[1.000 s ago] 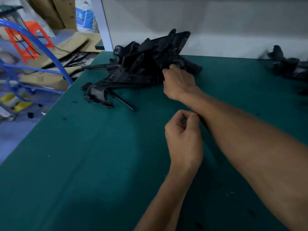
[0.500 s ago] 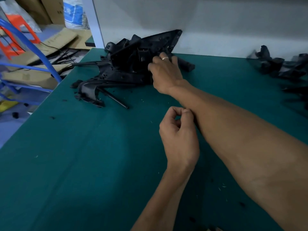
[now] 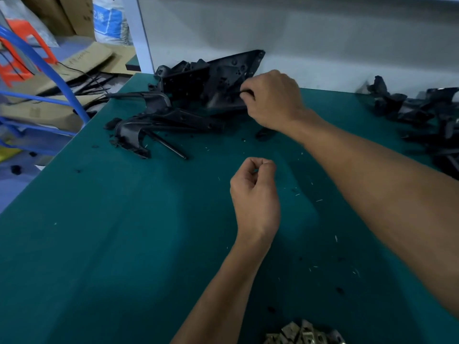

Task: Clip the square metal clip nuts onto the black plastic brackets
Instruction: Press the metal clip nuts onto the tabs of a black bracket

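A dark green mat (image 3: pixel 124 244) covers the table and fills most of the frame, speckled with pale slivers and black crumbs. A grey-white wall (image 3: pixel 323 40) runs across the top. In the upper left, beyond the table edge, stand a blue tubular frame (image 3: pixel 47 68), flattened cardboard (image 3: pixel 82 63), one orange stool (image 3: pixel 22 53) and one white-and-blue sack (image 3: pixel 111 21).

Two heaps of black plastic brackets lie on the mat: the larger heap (image 3: pixel 188 100) at upper centre against the wall, and a blurred second heap (image 3: pixel 422 115) at the right edge; the pieces overlap too much to count. One pile of square metal clip nuts (image 3: pixel 303 335) sits at the bottom edge.

The right hand (image 3: pixel 273 100) reaches into the larger heap, fingers curled round a bracket's edge. The left hand (image 3: pixel 255 194) hovers mid-frame, clenched, thumb against forefinger; whether it pinches a nut I cannot tell.
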Tool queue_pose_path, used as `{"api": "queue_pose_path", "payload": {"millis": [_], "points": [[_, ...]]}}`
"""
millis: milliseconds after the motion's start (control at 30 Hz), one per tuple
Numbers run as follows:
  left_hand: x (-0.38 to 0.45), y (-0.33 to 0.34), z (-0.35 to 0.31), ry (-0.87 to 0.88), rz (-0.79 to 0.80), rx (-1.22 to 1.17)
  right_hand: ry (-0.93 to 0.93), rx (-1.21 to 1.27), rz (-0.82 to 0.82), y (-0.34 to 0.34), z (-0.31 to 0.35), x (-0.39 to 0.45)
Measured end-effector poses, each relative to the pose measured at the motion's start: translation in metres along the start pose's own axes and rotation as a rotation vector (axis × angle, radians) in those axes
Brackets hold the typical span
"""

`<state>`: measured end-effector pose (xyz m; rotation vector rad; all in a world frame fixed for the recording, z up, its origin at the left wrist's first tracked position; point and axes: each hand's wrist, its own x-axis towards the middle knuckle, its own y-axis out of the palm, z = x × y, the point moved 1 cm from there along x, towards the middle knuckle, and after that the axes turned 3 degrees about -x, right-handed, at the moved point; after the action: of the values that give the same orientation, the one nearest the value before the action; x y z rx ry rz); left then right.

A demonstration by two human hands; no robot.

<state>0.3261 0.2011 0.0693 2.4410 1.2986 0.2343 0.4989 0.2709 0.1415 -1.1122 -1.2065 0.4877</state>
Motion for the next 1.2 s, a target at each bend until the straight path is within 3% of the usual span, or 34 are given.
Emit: {"api": "queue_pose_path", "payload": {"millis": [133,233,300,367,467,567,667,767,867,1067,1200], "points": [[-0.001,0.001,-0.004,-0.022,0.04,-0.097,0.008,-0.098,-0.169,-0.033,-0.002,-0.044],[0.0,0.006,-0.01,-0.041,0.137,-0.189,-0.101,-0.208,-0.38,-0.058,0.014,-0.102],[-0.003,0.008,-0.016,-0.108,0.186,-0.321,-0.197,-0.235,-0.432,-0.066,0.026,-0.141],[-0.006,0.009,-0.021,-0.192,0.198,-0.384,-0.266,-0.207,-0.396,-0.07,0.036,-0.175],[-0.009,0.007,-0.024,-0.239,0.221,-0.347,-0.29,-0.06,-0.138,-0.077,0.049,-0.21],[-0.014,0.01,-0.031,-0.157,0.259,-0.15,-0.336,0.182,0.062,-0.086,0.052,-0.23],[-0.015,0.006,-0.037,0.087,0.188,0.23,-0.187,0.489,-0.081,-0.095,0.039,-0.249],[-0.013,0.0,-0.048,0.412,0.266,0.801,0.175,0.493,-0.274,-0.104,0.016,-0.262],[-0.023,0.0,-0.049,0.585,0.38,1.212,0.259,0.517,-0.18,-0.102,0.008,-0.27],[-0.048,-0.006,-0.032,0.751,0.54,1.347,0.467,0.697,-0.305,-0.093,0.016,-0.283],[-0.048,-0.011,-0.017,0.768,0.477,1.422,0.513,0.752,-0.123,-0.091,0.017,-0.291]]}}
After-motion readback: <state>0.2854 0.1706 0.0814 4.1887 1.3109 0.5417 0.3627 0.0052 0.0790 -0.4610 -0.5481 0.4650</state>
